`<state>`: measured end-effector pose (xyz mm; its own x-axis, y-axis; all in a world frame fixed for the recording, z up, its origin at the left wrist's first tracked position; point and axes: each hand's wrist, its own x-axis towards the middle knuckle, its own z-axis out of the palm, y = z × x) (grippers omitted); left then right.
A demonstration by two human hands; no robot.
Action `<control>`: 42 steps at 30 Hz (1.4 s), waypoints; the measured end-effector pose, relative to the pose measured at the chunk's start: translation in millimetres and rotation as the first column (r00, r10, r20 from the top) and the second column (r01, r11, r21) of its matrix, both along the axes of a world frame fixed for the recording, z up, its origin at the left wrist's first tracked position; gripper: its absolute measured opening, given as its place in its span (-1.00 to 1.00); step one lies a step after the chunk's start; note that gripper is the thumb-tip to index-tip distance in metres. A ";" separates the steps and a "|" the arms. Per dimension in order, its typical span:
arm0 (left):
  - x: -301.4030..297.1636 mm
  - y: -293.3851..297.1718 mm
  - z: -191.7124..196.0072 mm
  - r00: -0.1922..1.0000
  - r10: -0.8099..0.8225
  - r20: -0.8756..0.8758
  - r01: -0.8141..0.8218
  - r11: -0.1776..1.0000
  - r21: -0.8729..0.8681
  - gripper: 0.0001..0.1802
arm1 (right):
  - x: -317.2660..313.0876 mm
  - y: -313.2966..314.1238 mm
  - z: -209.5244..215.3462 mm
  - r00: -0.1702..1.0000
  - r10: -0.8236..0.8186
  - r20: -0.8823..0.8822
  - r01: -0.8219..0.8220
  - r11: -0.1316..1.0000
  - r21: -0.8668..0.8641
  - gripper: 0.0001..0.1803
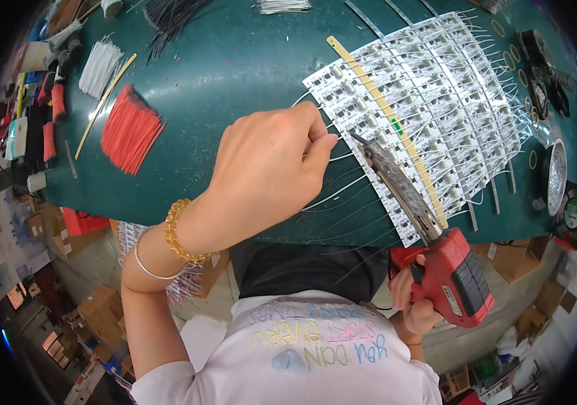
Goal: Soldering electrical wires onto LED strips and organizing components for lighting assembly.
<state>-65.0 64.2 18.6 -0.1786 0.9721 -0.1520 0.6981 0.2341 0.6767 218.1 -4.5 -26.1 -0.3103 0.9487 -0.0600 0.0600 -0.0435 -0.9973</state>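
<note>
My left hand [271, 158], a beaded bracelet at its wrist, is closed in a pinch at the left edge of a panel of white circuit boards [359, 111]. A short bit of white wire [344, 157] shows beside its fingertips; the pinch point itself is mostly hidden. In my right hand [410, 300] is a red soldering gun [460, 277], gripped by its handle. Its long metal barrel slants up and left over the boards, the dark tip close to the board edge by my left fingers. Rows of white wires stick out from the boards.
A yellow strip [383, 108] lies across the boards, with metal bars under them. Red wires [131, 131], white wires [101, 66] and black wires [170, 20] lie on the green table [234, 67]. At right are a metal bowl [556, 177], a coiled-spring iron stand [552, 71] and a solder spool [574, 214].
</note>
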 end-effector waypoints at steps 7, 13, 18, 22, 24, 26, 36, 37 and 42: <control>4.7 -8.4 -14.6 0.999 0.024 -0.029 -0.018 0.977 0.214 -0.85 | -7.1 0.9 1.2 1.000 -0.027 0.001 0.027 0.995 -0.092 -0.04; 7.4 -12.8 -24.7 0.997 0.014 -0.074 0.013 0.935 0.354 -0.87 | -0.1 0.8 -1.5 1.000 -0.005 -0.011 0.005 1.000 -0.022 -0.07; 6.3 -14.3 -26.3 0.998 -0.001 -0.066 0.028 0.916 0.400 -0.87 | 3.4 -0.9 -1.9 0.999 -0.003 0.034 0.002 1.000 0.026 -0.10; 5.3 -14.1 -27.9 0.999 -0.006 -0.047 0.024 0.919 0.394 -0.88 | 11.3 -5.2 -6.6 0.995 0.004 0.100 -0.009 0.999 0.054 -0.09; 5.2 -14.2 -26.0 0.999 -0.009 -0.034 0.022 0.923 0.384 -0.89 | 8.1 -1.5 -2.9 0.999 0.016 0.049 -0.018 0.999 0.034 -0.09; 4.8 -14.4 -25.0 1.000 -0.013 -0.003 0.013 0.932 0.363 -0.89 | -0.8 3.3 3.2 1.000 0.011 -0.028 -0.012 1.000 -0.010 -0.09; 4.3 -12.7 -22.7 0.999 -0.021 -0.037 0.032 0.940 0.341 -0.89 | 9.1 2.8 -0.6 0.995 0.088 0.041 -0.091 0.994 0.066 -0.21; 3.6 -12.7 -23.0 0.999 -0.014 -0.037 0.026 0.940 0.341 -0.89 | 24.3 -0.3 -9.1 0.984 0.104 0.145 -0.121 0.986 0.113 -0.22; 5.7 -12.3 -24.0 0.999 -0.013 -0.040 0.026 0.937 0.348 -0.88 | 17.6 0.5 -4.3 0.995 0.092 0.044 -0.095 0.992 0.080 -0.16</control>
<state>-59.3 51.8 -5.4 -0.1578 0.9663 0.2032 0.7259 -0.0261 0.6873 235.7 -4.0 -30.4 -0.3966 0.9180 0.0028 0.0995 0.0460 -0.9940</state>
